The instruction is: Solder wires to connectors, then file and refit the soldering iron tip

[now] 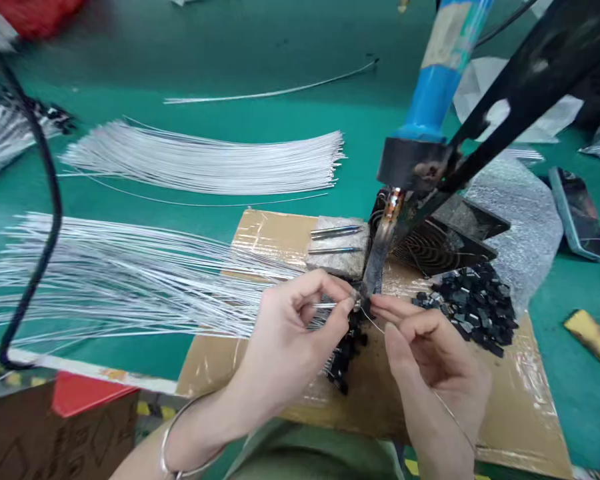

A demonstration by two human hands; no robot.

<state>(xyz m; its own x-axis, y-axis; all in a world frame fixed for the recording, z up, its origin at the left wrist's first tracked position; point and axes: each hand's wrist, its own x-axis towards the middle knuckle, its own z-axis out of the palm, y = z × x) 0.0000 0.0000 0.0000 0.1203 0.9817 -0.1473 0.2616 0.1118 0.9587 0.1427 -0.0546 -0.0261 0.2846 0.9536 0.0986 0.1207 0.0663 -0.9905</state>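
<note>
In the head view my left hand (305, 340) is closed in a pinch on a white wire, its end just under the tip of the soldering iron (380, 250). Thumb and fingers of my right hand (433, 373) are closed on a thin solder wire (375, 325), whose end reaches toward the same spot. The solder wire also trails down over that palm. Whether wire, solder and tip touch is too small to tell. Below the tip lie small black parts (341, 363), joined to wires of the bundle (145, 273) that runs left beneath my left hand.
The iron is clamped in a black bracket (520, 73). A cardboard sheet (510, 420) bears a pile of black pieces (473, 307) and a grey block (340, 263) with metal rods. A second wire bundle (220, 160), a phone (580, 213) and a yellow sponge (593, 337) lie around.
</note>
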